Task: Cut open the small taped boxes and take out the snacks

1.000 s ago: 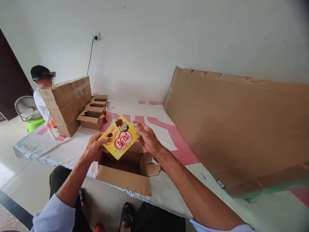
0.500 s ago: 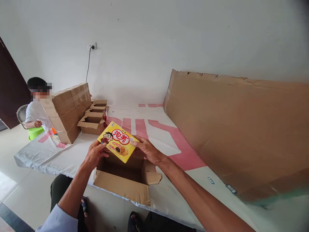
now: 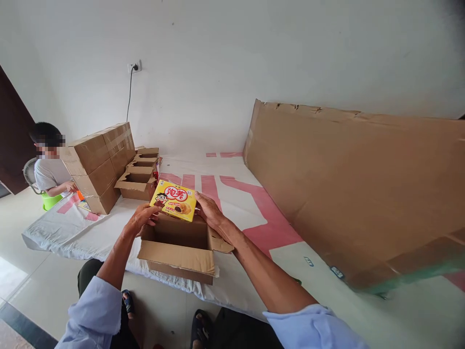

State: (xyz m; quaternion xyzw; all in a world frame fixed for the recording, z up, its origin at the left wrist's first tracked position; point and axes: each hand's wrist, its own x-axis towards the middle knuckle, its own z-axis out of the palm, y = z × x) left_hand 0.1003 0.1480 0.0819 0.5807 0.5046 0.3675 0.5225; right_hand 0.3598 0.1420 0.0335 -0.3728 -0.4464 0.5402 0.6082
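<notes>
Both of my hands hold a flat yellow snack box (image 3: 174, 199) with red lettering and a cartoon face, just above the far side of an open brown carton (image 3: 180, 247). My left hand (image 3: 140, 217) grips the box's left edge. My right hand (image 3: 207, 209) grips its right edge. The box lies almost level, printed face up. The carton sits at the near edge of a white and pink sheet (image 3: 232, 194), flaps folded outward, and its inside looks dark.
A stack of sealed cartons (image 3: 98, 165) and several open small cartons (image 3: 138, 177) stand at the far left. Behind them sits another person (image 3: 49, 165) next to a fan and green basin. A big flattened cardboard sheet (image 3: 356, 189) leans against the wall on the right.
The yellow box was turned from tilted to nearly flat and moved forward and lower, toward the carton's far rim. The view shifted, and the carton's near flap now folds down.
</notes>
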